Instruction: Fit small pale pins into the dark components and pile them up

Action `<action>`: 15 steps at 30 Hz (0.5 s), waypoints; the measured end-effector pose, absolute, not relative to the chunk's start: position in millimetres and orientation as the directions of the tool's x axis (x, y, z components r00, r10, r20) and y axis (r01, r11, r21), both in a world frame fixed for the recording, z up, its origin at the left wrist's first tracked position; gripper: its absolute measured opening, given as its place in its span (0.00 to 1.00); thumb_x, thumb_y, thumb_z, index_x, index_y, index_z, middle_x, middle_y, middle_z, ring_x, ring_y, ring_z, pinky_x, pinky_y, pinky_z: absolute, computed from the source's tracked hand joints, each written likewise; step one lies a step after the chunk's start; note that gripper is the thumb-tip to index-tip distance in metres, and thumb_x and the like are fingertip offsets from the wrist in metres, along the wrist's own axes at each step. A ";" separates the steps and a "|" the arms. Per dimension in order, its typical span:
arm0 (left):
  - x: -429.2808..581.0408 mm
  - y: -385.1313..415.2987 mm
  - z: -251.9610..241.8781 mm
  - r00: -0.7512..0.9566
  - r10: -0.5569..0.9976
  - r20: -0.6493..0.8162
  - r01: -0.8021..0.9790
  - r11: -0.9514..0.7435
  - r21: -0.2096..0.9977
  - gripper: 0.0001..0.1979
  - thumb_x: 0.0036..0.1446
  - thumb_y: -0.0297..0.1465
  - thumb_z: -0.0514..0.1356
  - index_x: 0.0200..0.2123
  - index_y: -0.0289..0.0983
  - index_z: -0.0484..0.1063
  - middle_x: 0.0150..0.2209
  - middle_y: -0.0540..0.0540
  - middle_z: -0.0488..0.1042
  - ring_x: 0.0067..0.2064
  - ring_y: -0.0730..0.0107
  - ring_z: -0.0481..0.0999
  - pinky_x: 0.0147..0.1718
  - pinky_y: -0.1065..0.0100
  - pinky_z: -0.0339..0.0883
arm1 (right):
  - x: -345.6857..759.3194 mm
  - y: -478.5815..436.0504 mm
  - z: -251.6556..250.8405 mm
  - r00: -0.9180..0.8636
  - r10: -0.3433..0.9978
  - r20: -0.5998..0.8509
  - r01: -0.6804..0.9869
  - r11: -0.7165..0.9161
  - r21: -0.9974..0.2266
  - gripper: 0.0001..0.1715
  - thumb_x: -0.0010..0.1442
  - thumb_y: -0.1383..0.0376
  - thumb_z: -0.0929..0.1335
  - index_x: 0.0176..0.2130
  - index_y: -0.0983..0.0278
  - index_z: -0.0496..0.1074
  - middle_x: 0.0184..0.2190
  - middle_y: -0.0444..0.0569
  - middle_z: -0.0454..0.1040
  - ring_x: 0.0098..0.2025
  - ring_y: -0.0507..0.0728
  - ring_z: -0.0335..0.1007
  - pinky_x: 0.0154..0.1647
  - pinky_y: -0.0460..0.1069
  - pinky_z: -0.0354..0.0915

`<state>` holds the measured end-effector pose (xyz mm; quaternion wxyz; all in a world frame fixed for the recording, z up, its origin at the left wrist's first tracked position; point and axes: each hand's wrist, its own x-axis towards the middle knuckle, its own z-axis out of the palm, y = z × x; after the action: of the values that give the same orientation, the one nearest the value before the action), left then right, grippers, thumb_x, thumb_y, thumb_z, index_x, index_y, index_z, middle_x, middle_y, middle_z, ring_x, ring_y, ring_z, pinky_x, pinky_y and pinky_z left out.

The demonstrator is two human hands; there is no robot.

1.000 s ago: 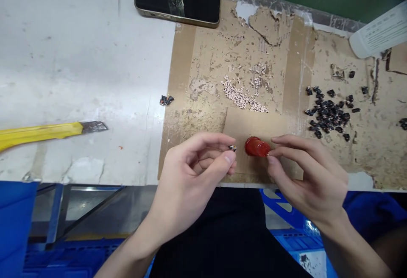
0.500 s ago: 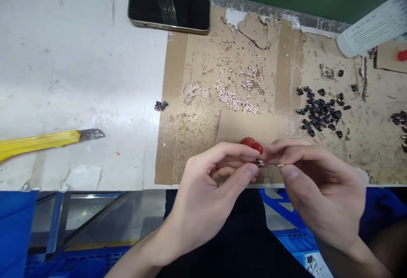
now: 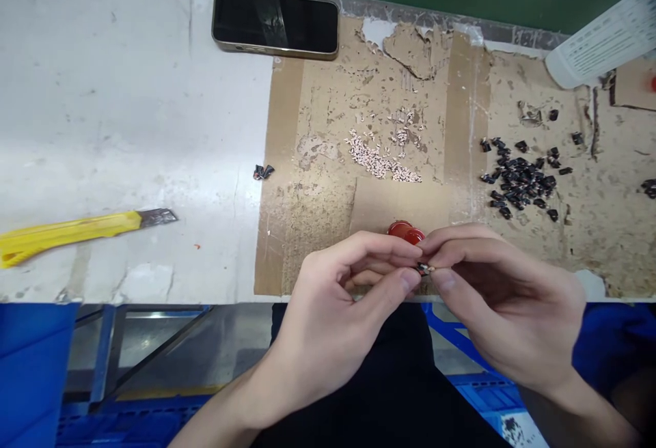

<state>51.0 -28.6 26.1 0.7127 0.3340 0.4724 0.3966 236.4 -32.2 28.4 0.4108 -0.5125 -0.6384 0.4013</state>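
My left hand [image 3: 343, 311] pinches a small black part [image 3: 423, 269] with shiny metal on it between thumb and fingertips. Close against it on the right, my right hand [image 3: 497, 291] holds a tiny pale copper-coloured piece [image 3: 432, 269] in its fingertips, which meets the black part. Just behind the fingers, red round objects [image 3: 402, 231] sit on the cardboard, partly covered by my hands. Beyond lies a scattered pile of tiny copper-coloured pieces [image 3: 376, 158]. More black parts [image 3: 523, 178] are heaped to the right.
A yellow utility knife [image 3: 76, 233] lies on the white tabletop at left, its blade out. A phone [image 3: 277, 22] rests at the back edge. Two or so black parts [image 3: 263, 172] lie by the cardboard's left edge. A white bottle [image 3: 599, 42] is at back right.
My right hand has moved left, bringing the tiny copper-coloured piece up to the black part in my left hand. The whole view has shifted slightly.
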 end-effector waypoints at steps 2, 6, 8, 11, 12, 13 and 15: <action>50.3 -28.2 27.4 0.238 0.881 -0.410 -0.251 0.463 0.850 0.06 0.61 0.24 0.69 0.38 0.41 0.83 0.34 0.51 0.86 0.35 0.71 0.87 0.38 0.77 0.82 | 238.3 -29.2 30.7 -0.179 0.977 0.119 0.331 0.173 -0.928 0.14 0.61 0.76 0.74 0.41 0.58 0.81 0.40 0.46 0.83 0.41 0.53 0.81 0.41 0.45 0.79; 49.1 -25.8 31.9 0.228 0.866 -0.444 -0.326 0.498 0.804 0.06 0.59 0.22 0.70 0.35 0.40 0.82 0.30 0.52 0.85 0.32 0.75 0.86 0.34 0.80 0.80 | 241.2 -25.8 33.0 -0.203 0.970 0.132 0.339 0.196 -0.920 0.14 0.59 0.76 0.76 0.40 0.58 0.83 0.40 0.44 0.85 0.40 0.52 0.83 0.41 0.43 0.80; 48.8 -23.7 35.0 0.242 0.850 -0.467 -0.378 0.526 0.761 0.06 0.58 0.23 0.71 0.33 0.39 0.81 0.28 0.52 0.84 0.31 0.76 0.85 0.34 0.81 0.80 | 241.2 -25.6 33.8 -0.161 0.977 0.139 0.330 0.186 -0.926 0.17 0.59 0.77 0.75 0.43 0.56 0.83 0.41 0.43 0.85 0.42 0.52 0.84 0.41 0.42 0.81; 49.0 -20.7 39.7 0.290 0.814 -0.503 -0.436 0.580 0.688 0.06 0.56 0.24 0.74 0.32 0.37 0.80 0.28 0.51 0.84 0.31 0.76 0.84 0.34 0.81 0.79 | 241.4 -24.3 36.8 -0.164 0.965 0.206 0.347 0.252 -0.903 0.19 0.59 0.78 0.75 0.44 0.57 0.83 0.41 0.43 0.86 0.42 0.52 0.85 0.41 0.42 0.81; 49.2 -20.0 40.8 0.302 0.803 -0.514 -0.448 0.595 0.667 0.07 0.54 0.24 0.75 0.32 0.36 0.80 0.28 0.51 0.84 0.31 0.77 0.84 0.34 0.81 0.79 | 242.2 -23.5 37.9 -0.188 0.952 0.242 0.370 0.297 -0.881 0.18 0.59 0.78 0.75 0.42 0.57 0.83 0.40 0.43 0.86 0.41 0.52 0.85 0.42 0.41 0.81; 49.6 -19.5 41.6 0.309 0.795 -0.522 -0.463 0.605 0.648 0.09 0.53 0.24 0.76 0.32 0.36 0.79 0.28 0.51 0.84 0.31 0.77 0.84 0.35 0.81 0.79 | 243.5 -22.7 38.7 -0.215 0.937 0.275 0.396 0.341 -0.853 0.16 0.59 0.78 0.75 0.41 0.58 0.83 0.39 0.43 0.86 0.40 0.52 0.85 0.42 0.41 0.81; 50.3 -18.8 42.1 0.309 0.791 -0.527 -0.494 0.608 0.622 0.11 0.51 0.25 0.78 0.30 0.35 0.78 0.27 0.51 0.83 0.30 0.78 0.83 0.35 0.80 0.79 | 247.6 -22.0 38.0 -0.256 0.917 0.307 0.442 0.394 -0.806 0.13 0.60 0.76 0.75 0.39 0.58 0.83 0.39 0.43 0.86 0.38 0.51 0.85 0.41 0.39 0.81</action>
<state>50.3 -18.8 42.1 0.7899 0.1752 0.4240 0.4069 247.6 -22.0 38.0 0.3975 -0.4627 -0.7341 0.2983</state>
